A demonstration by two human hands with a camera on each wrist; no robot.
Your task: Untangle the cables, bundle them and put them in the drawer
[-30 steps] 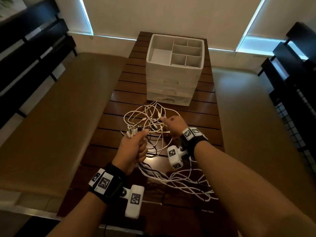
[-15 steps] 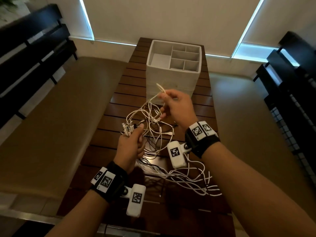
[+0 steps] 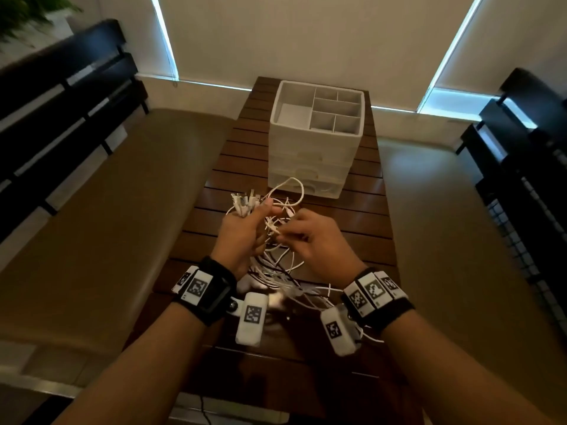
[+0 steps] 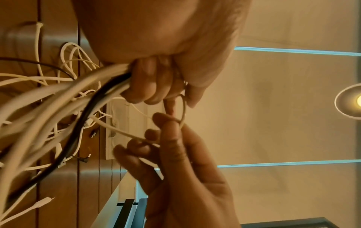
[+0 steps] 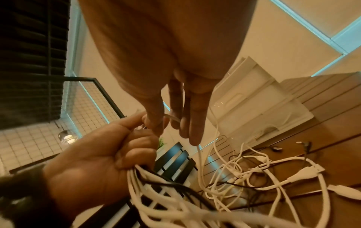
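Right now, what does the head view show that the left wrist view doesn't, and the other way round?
Only the head view shows the open top of the drawer unit and the plug ends sticking up from the left hand. Only the left wrist view shows a ceiling lamp. Both show the left hand gripping the cables and the right hand pinching one.

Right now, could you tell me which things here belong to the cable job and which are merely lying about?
Job:
- cables, tangled
- left hand gripping gathered ends
- right hand pinching one white cable
- drawer unit

Lying about:
- wooden table
- benches
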